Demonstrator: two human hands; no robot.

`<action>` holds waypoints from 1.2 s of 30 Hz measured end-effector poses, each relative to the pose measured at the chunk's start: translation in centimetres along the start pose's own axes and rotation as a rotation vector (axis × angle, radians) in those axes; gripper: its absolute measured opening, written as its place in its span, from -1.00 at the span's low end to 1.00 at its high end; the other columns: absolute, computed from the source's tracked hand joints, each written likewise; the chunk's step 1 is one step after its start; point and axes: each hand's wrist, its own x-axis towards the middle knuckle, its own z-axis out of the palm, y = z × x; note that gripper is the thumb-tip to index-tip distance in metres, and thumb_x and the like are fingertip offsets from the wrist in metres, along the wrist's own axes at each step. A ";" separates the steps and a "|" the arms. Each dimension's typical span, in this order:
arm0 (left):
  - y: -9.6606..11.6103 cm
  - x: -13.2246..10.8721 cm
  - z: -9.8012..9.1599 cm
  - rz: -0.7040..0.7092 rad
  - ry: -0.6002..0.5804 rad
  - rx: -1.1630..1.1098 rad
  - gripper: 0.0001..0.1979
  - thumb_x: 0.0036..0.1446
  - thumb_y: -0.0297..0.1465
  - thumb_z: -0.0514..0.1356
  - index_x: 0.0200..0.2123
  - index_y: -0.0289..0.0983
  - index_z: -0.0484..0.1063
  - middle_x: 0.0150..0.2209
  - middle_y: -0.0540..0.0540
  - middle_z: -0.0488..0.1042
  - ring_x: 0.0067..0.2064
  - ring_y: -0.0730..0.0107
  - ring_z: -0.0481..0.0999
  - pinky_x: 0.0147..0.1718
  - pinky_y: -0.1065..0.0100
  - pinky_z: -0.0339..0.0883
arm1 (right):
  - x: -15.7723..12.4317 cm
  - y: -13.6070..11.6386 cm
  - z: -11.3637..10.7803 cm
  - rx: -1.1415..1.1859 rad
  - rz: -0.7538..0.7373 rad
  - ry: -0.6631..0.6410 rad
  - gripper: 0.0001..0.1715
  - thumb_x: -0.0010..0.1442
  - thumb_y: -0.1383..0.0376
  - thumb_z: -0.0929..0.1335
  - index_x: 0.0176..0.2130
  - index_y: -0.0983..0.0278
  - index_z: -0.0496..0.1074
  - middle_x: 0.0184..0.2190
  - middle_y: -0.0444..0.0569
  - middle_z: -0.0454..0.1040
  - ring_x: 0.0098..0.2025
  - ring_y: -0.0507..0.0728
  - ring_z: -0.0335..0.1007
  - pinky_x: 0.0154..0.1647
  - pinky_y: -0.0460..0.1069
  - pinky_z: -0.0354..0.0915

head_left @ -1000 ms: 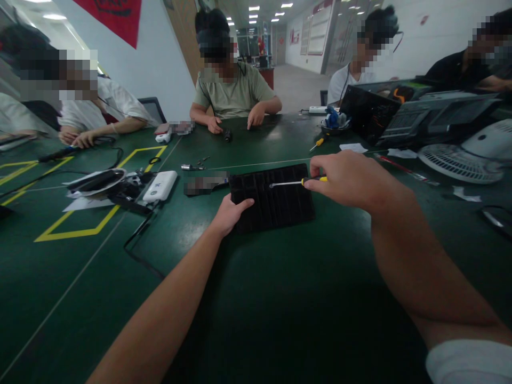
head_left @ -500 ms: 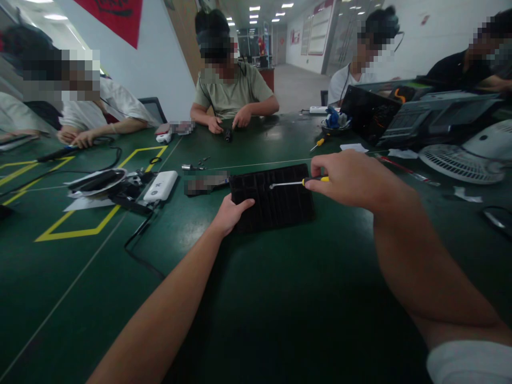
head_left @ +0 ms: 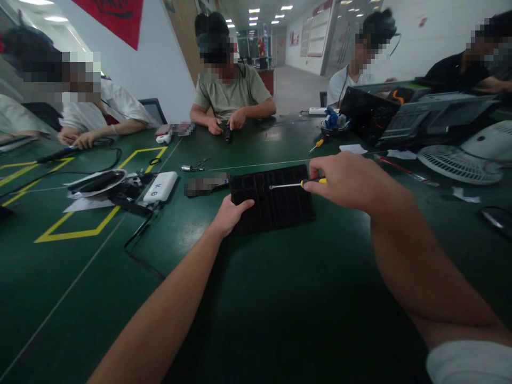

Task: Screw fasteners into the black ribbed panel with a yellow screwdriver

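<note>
A black rectangular plastic panel [head_left: 290, 205] with ridges and compartments lies tilted on the green table, straight in front of me. My left hand [head_left: 234, 214] grips its left edge, thumb on top and the other fingers hidden underneath. In my right hand [head_left: 340, 178] is a screwdriver [head_left: 286, 185] with a yellow-and-black handle, pinched between thumb and fingers. Its metal shaft points left across the panel, and the tip meets a small spot near the panel's upper middle. Whether a screw sits at the tip is too small to tell.
Left stand a white power strip [head_left: 160, 186] and a round device with cables [head_left: 102, 184]. Small metal parts [head_left: 192, 167] lie beyond the panel. Another yellow screwdriver [head_left: 319, 144], a white fan [head_left: 460, 160] and a computer case [head_left: 424, 117] are to the right. Several people sit around the table [head_left: 280, 298].
My right hand and the screwdriver have shifted very slightly left; the left hand keeps its grip on the panel. Across the table, a person's hands have come together around a small dark object.
</note>
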 end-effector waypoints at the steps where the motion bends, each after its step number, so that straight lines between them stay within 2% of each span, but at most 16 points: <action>1: 0.0 0.0 0.0 0.004 0.000 0.001 -0.52 -0.10 -0.33 0.57 -0.08 -0.28 0.63 -0.05 -0.22 0.74 0.06 -0.10 0.73 0.24 -0.20 0.55 | 0.0 0.0 0.0 -0.004 0.004 -0.001 -0.67 0.37 0.04 0.38 -0.08 0.19 0.63 -0.26 0.10 0.65 -0.22 0.30 0.52 -0.26 0.11 0.18; 9: 0.1 -0.1 0.1 0.004 0.003 -0.011 -0.52 -0.11 -0.32 0.57 -0.08 -0.28 0.64 -0.05 -0.21 0.74 0.06 -0.09 0.73 0.24 -0.17 0.55 | -0.1 -0.2 0.1 -0.015 0.009 -0.011 -0.68 0.39 0.05 0.38 -0.08 0.20 0.61 -0.20 0.13 0.66 -0.18 0.33 0.54 -0.30 0.11 0.14; 17: -0.1 0.0 -0.1 0.003 -0.002 -0.001 -0.51 -0.11 -0.29 0.58 -0.07 -0.29 0.64 -0.04 -0.23 0.75 0.04 -0.09 0.74 0.24 -0.20 0.55 | 0.1 -0.4 0.1 -0.041 0.022 -0.017 -0.76 0.27 0.20 0.44 -0.07 0.18 0.62 -0.20 0.09 0.66 -0.20 0.29 0.53 -0.29 0.09 0.18; 26: 0.0 -0.1 0.0 0.001 0.001 -0.017 -0.50 -0.11 -0.31 0.58 -0.06 -0.28 0.64 -0.03 -0.22 0.74 0.05 -0.07 0.73 0.24 -0.18 0.55 | 0.0 -0.3 0.1 -0.022 0.022 -0.006 -0.72 0.30 0.13 0.41 -0.10 0.18 0.66 -0.16 0.14 0.68 -0.13 0.36 0.57 -0.26 0.12 0.24; 32: 0.0 -0.1 -0.1 0.000 0.007 0.000 -0.53 -0.10 -0.31 0.56 -0.08 -0.28 0.64 -0.06 -0.20 0.74 0.02 -0.06 0.74 0.24 -0.19 0.55 | 0.2 -0.1 0.0 -0.028 0.041 -0.036 -0.58 0.37 0.02 0.36 -0.04 0.16 0.73 -0.12 0.17 0.71 -0.07 0.40 0.59 -0.14 0.18 0.35; 36: 0.2 -0.2 0.1 -0.001 0.006 0.001 -0.54 -0.11 -0.32 0.56 -0.09 -0.28 0.64 -0.05 -0.21 0.74 0.03 -0.06 0.73 0.26 -0.20 0.53 | 0.3 -0.1 -0.1 -0.036 0.060 -0.075 -0.49 0.42 -0.04 0.31 -0.06 0.18 0.73 -0.11 0.21 0.70 -0.06 0.42 0.60 -0.15 0.20 0.36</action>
